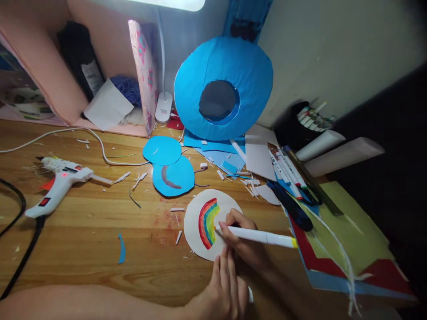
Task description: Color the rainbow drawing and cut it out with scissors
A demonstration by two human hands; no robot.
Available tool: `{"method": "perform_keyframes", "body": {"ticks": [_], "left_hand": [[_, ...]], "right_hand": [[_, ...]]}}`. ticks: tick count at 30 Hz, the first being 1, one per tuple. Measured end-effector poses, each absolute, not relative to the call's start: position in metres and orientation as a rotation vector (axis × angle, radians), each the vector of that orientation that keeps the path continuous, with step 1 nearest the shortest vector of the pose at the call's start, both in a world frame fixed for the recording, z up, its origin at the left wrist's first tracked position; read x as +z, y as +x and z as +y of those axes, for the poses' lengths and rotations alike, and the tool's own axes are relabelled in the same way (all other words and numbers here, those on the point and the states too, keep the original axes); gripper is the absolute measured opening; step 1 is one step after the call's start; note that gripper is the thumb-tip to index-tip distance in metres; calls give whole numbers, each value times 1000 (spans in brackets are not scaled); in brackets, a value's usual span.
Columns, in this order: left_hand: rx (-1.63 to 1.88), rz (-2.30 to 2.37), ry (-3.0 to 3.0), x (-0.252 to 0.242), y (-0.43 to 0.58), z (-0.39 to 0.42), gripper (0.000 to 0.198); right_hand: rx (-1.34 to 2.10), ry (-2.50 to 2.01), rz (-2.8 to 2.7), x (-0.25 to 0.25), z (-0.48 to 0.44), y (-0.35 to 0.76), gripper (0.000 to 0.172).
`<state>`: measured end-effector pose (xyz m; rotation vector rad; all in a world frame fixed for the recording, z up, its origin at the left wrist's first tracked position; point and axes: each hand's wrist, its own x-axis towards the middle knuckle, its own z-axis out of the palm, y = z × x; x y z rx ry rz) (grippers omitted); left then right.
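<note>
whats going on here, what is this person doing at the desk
A person is colouring a rainbow on a white paper circle. The right hand grips a white marker, tip beside the rainbow; the left hand presses fingertips on the circle's near edge, on the wooden desk. A glue gun lies unheld at left, blue paper circles beyond.

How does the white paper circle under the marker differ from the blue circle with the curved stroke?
The white circle carries a rainbow in several colours; the blue circle has one dull purple arc. The right hand holds a marker to the white circle and the left hand touches its edge; the blue circle lies untouched. Both are flat paper discs on the wooden desk.
</note>
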<state>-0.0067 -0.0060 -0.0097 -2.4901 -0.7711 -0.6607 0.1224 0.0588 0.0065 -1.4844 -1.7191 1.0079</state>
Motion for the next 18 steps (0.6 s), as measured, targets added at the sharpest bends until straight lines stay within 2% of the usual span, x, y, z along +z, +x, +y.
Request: {"method": "perform_keyframes", "body": {"ticks": [8, 18], "left_hand": [[-675, -789, -2513, -12, -7, -8, 23], [-627, -806, -2599, -4, -8, -9, 34]], "right_hand": [[931, -1442, -1847, 6, 58, 125, 23], [588, -1348, -2011, 5, 50, 120, 26]]}}
